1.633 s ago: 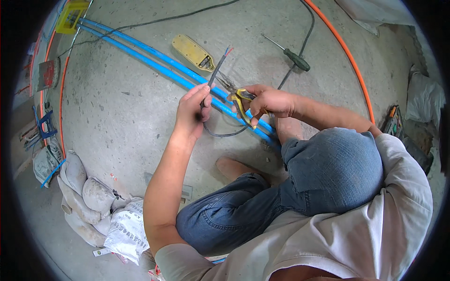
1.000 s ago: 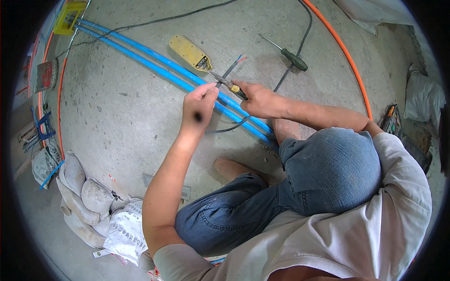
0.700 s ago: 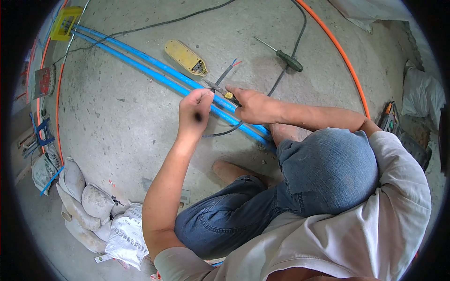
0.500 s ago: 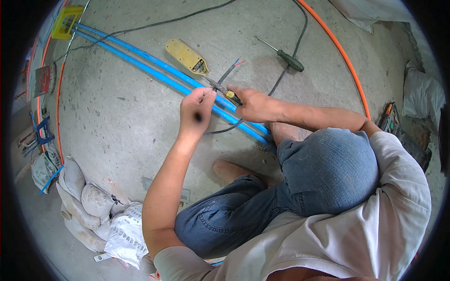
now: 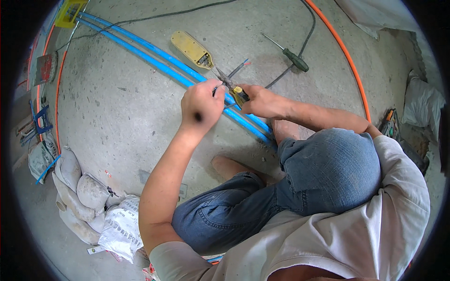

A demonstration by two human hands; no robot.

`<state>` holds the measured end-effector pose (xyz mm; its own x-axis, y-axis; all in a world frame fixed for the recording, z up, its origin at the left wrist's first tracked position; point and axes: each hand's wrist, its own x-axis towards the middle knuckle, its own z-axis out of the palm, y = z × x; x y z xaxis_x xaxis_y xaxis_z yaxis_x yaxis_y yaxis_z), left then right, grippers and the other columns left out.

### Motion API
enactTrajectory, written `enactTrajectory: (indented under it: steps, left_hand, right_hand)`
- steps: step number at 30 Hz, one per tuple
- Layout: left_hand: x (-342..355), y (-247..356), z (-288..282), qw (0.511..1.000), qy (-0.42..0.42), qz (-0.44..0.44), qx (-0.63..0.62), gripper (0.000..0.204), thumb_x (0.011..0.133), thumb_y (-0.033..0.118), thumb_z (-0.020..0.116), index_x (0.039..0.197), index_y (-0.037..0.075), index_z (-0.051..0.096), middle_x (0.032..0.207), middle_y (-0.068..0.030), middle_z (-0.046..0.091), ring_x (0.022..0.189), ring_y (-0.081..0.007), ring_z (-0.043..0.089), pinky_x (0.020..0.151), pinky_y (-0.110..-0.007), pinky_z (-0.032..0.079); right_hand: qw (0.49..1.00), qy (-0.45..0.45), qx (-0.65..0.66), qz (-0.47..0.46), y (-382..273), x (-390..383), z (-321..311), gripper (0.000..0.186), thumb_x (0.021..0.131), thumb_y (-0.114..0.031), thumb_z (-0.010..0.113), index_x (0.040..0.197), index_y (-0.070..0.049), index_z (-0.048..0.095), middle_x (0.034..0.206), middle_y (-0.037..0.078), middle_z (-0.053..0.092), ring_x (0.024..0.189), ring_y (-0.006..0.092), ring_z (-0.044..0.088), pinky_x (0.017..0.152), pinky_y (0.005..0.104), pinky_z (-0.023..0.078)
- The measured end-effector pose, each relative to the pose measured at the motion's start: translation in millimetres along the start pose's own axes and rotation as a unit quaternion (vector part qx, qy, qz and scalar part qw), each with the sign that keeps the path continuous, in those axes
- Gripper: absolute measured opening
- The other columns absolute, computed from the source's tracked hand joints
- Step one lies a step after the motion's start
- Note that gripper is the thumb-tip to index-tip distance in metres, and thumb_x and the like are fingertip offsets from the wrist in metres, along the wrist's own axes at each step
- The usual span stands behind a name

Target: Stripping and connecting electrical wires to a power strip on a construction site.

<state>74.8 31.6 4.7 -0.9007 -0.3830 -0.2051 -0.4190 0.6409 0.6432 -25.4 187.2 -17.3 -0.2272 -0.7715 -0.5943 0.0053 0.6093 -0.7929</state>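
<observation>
My left hand [image 5: 202,105] is closed on a dark grey cable [image 5: 236,70], whose stripped end shows blue and red wires. My right hand [image 5: 261,100] grips yellow-and-black pliers [image 5: 224,78] by their handles; their metal jaws lie across the cable just beside my left fingertips, and whether they bite it I cannot tell. Both hands are over two long blue pipes [image 5: 150,62]. A worn yellow plastic case [image 5: 190,47] lies beyond the plier tips. A screwdriver [image 5: 295,60] with a green handle lies on the concrete floor farther right.
An orange hose [image 5: 347,56] curves along the right, near tools [image 5: 389,122] and a white sack [image 5: 422,103]. Several sacks [image 5: 91,194] are piled at lower left. A yellow crate [image 5: 65,16], blue-framed saw [image 5: 42,117] and trowel-like tool [image 5: 44,70] line the left. My bent legs [image 5: 328,173] are below.
Since the earliest frame, my left hand has turned over, the cable end has tipped rightward and lower, and the pliers' handles have come together. Both hands shifted slightly in the last half second.
</observation>
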Motion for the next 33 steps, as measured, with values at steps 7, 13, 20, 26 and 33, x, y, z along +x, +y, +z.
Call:
enactTrajectory:
  steps: [7,13,20,26,33]
  left_hand:
    - [-0.3,-2.1,2.7,0.997,-0.016,0.051,0.060,0.013,0.083,0.017,0.059,0.083,0.004,0.063,0.079,-0.0182,0.064,0.077,-0.0409,0.061,0.065,-0.051,0.047]
    - [-5.1,-10.1,9.1,0.992,-0.034,0.105,0.069,0.013,0.084,0.017,0.057,0.085,0.005,0.062,0.082,-0.0171,0.064,0.078,-0.0397,0.061,0.066,-0.050,0.048]
    - [-6.2,-17.6,14.9,0.992,-0.022,0.120,0.043,0.021,0.089,0.023,0.050,0.083,0.006,0.060,0.081,-0.0139,0.063,0.077,-0.0373,0.061,0.065,-0.048,0.048]
    - [-2.5,-21.3,10.9,0.997,-0.009,0.078,0.022,0.013,0.086,0.018,0.056,0.086,0.007,0.061,0.081,-0.0141,0.064,0.078,-0.0378,0.061,0.065,-0.045,0.048]
    - [-12.6,-34.1,14.2,0.994,-0.018,0.104,0.000,0.015,0.085,0.015,0.062,0.095,0.005,0.067,0.089,-0.0153,0.067,0.083,-0.0354,0.064,0.071,-0.042,0.051]
  right_hand:
    - [0.998,0.005,-0.052,0.037,3.4,-0.1,0.9,0.055,0.076,-0.016,0.057,0.128,0.002,0.049,0.111,0.025,0.062,0.104,0.0333,0.060,0.089,0.0391,0.046]
    - [0.994,-0.011,0.049,0.100,17.8,3.6,11.0,0.039,0.077,-0.012,0.053,0.111,0.005,0.055,0.088,0.019,0.065,0.078,0.0260,0.064,0.068,0.0393,0.049]
    - [0.989,-0.032,0.024,0.144,8.2,2.5,6.5,0.046,0.070,-0.009,0.059,0.115,0.004,0.055,0.088,0.017,0.064,0.084,0.0228,0.062,0.074,0.0360,0.048]
    - [0.999,0.033,0.001,0.020,18.2,-3.6,4.6,0.040,0.068,-0.011,0.057,0.105,0.004,0.059,0.092,0.022,0.066,0.087,0.0328,0.064,0.078,0.0408,0.049]
    - [0.990,-0.025,-0.068,0.122,9.5,-0.5,11.4,0.063,0.066,-0.017,0.062,0.125,0.004,0.053,0.111,0.025,0.063,0.105,0.0295,0.061,0.090,0.0375,0.046]
